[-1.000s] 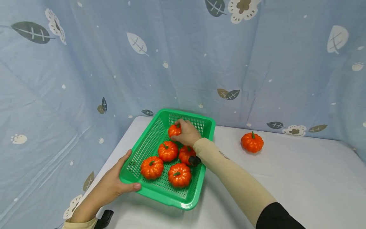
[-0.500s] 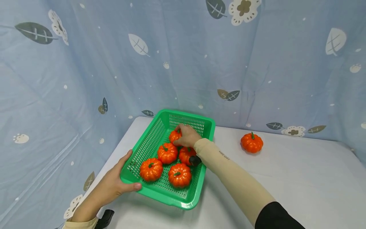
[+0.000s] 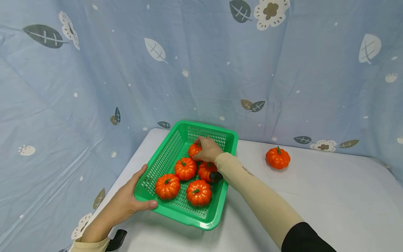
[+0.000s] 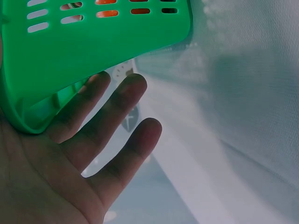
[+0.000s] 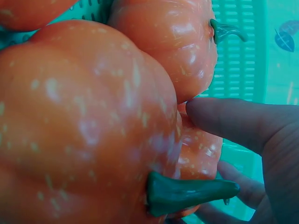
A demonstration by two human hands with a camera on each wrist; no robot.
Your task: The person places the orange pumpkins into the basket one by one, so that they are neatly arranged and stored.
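A green plastic basket (image 3: 148,199) with slotted walls sits at the table's left side, holding several small orange pumpkins with green stems. My left hand (image 3: 126,201) grips its near left corner, thumb over the rim; in the left wrist view the other fingers (image 4: 126,144) spread under the corner. My right hand (image 3: 207,149) reaches into the far half and holds a pumpkin (image 3: 194,149), partly hidden behind its fingers. In the right wrist view, the thumb (image 5: 224,119) lies against that held pumpkin (image 5: 201,151), while a nearer pumpkin (image 5: 88,126) fills much of the picture.
Another pumpkin (image 3: 278,158) lies on the white table (image 3: 315,196), to the right of the basket. A blue patterned curtain (image 3: 207,84) hangs behind the table and along its left side. In the basket, pumpkins (image 3: 199,193) crowd the near half.
My right hand has lowered its pumpkin a little, deeper into the basket and toward the other pumpkins. The left hand keeps its grip on the corner. The head view has shifted slightly.
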